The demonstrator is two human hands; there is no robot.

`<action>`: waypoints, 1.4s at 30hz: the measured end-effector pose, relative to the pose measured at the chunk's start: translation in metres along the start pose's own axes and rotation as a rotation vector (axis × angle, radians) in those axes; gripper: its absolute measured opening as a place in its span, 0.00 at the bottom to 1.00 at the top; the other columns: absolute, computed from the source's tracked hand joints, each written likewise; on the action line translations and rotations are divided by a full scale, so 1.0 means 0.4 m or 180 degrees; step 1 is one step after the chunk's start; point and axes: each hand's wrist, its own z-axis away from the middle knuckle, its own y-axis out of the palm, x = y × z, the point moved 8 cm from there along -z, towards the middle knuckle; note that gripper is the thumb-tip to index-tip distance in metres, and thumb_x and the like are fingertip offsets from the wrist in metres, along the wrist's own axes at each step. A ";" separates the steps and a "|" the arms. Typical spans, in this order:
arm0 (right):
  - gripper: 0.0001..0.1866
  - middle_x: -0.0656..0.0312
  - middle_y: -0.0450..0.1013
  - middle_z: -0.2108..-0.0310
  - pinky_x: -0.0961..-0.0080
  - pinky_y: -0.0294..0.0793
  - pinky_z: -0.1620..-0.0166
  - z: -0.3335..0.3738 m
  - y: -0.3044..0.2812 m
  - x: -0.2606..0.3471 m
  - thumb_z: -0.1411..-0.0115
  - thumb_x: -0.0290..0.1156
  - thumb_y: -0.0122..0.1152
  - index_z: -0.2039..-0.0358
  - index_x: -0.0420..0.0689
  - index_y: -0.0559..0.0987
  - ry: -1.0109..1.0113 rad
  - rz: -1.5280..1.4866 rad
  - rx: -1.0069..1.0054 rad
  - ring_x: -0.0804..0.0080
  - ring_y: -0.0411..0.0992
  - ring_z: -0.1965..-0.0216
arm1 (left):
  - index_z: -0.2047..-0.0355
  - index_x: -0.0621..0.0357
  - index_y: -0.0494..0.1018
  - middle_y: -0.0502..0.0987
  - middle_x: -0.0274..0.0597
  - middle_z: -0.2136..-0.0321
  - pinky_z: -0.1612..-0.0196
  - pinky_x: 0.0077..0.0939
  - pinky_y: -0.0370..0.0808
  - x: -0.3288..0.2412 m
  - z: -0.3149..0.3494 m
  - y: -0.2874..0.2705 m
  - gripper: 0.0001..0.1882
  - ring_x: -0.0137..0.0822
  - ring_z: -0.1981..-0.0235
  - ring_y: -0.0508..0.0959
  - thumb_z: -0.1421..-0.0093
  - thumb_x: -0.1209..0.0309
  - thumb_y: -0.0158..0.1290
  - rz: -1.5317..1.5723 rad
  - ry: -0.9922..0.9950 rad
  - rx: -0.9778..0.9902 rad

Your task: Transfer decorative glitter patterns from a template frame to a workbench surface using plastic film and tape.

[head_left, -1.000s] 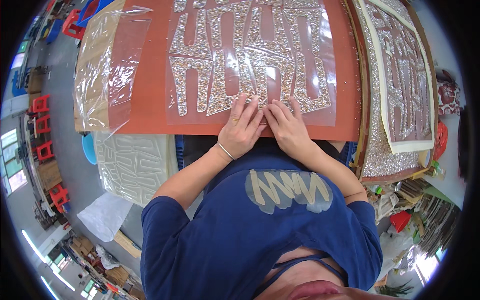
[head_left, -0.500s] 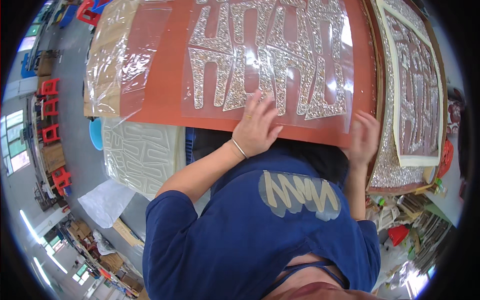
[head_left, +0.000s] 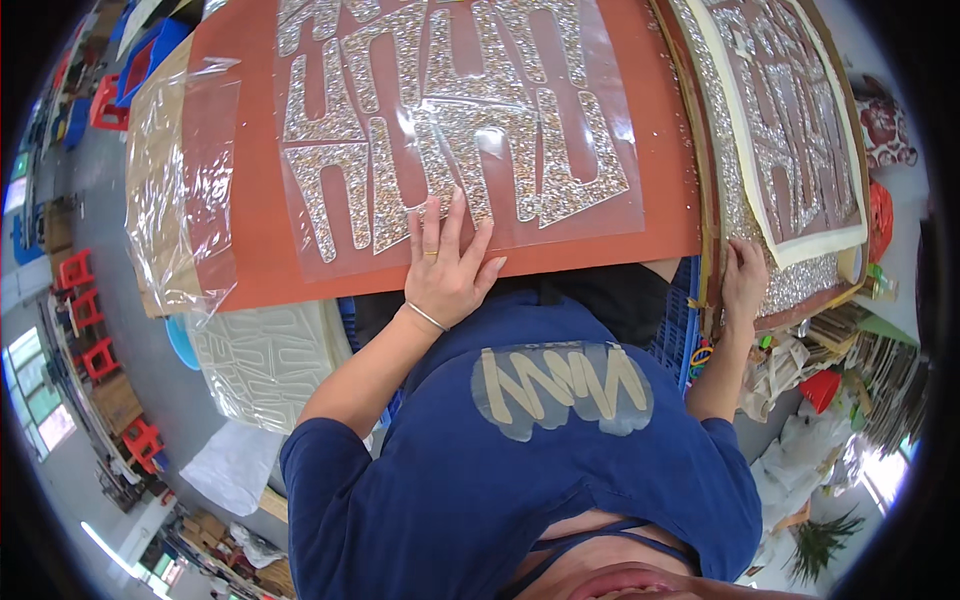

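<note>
A clear sheet (head_left: 610, 210) with rhinestone-covered, letter-like shapes (head_left: 590, 185) lies on a red-brown board (head_left: 260, 250). My left hand (head_left: 448, 270) rests open at the sheet's near edge, fingers spread and fingertips by the lower ends of the shapes. At the right stands a shallow tray (head_left: 690, 130) of loose glittering stones (head_left: 800, 285), with a cream-bordered stencil (head_left: 848, 238) lying in it. My right hand (head_left: 745, 285) is at the tray's near left corner, fingers bent and close together over the stones. What lies under those fingertips is hidden.
Clear plastic film (head_left: 160, 200) covers the board's left end. Below it, a stack of pale cut-out sheets (head_left: 265, 360) sits beside a light-blue basin (head_left: 183, 342). Blue crate sides (head_left: 680, 315) show under the board. Red stools (head_left: 98, 362) line the left floor.
My right hand has gone from the board's near right edge to the tray corner. My left hand stays by the sheet's near edge, its fingers now flatter. The whole view has shifted.
</note>
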 end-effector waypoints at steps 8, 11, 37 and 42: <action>0.04 0.57 0.70 0.71 0.67 0.70 0.65 0.009 -0.032 0.025 0.43 0.26 0.58 0.69 0.41 0.79 0.0125 -0.0152 -0.0640 0.60 0.70 0.70 | 0.52 0.57 0.73 0.58 0.59 0.41 0.36 0.56 0.46 -0.012 0.001 0.008 0.24 0.62 0.36 0.49 0.43 0.54 0.52 -0.0079 0.0041 0.0008; 0.04 0.57 0.70 0.71 0.67 0.69 0.62 0.008 -0.048 0.069 0.44 0.26 0.58 0.68 0.42 0.79 -0.0335 0.0231 -0.0833 0.60 0.69 0.67 | 0.51 0.57 0.72 0.58 0.59 0.41 0.37 0.56 0.47 -0.009 0.000 0.004 0.25 0.62 0.37 0.50 0.43 0.53 0.52 -0.0095 0.0026 -0.0067; 0.06 0.56 0.71 0.70 0.63 0.66 0.59 -0.019 0.011 -0.031 0.43 0.30 0.58 0.68 0.41 0.77 -0.0295 0.0583 -0.0584 0.56 0.67 0.65 | 0.54 0.62 0.71 0.65 0.54 0.45 0.38 0.53 0.52 0.010 0.010 -0.052 0.22 0.57 0.39 0.58 0.44 0.60 0.55 0.0496 -0.0017 -0.0504; 0.07 0.54 0.70 0.71 0.60 0.66 0.60 -0.010 0.003 -0.047 0.43 0.30 0.57 0.71 0.40 0.74 -0.0174 0.0562 -0.0667 0.54 0.67 0.66 | 0.75 0.58 0.70 0.75 0.43 0.60 0.42 0.47 0.63 0.027 0.035 -0.082 0.08 0.48 0.48 0.69 0.46 0.70 0.57 0.1431 0.0124 -0.1135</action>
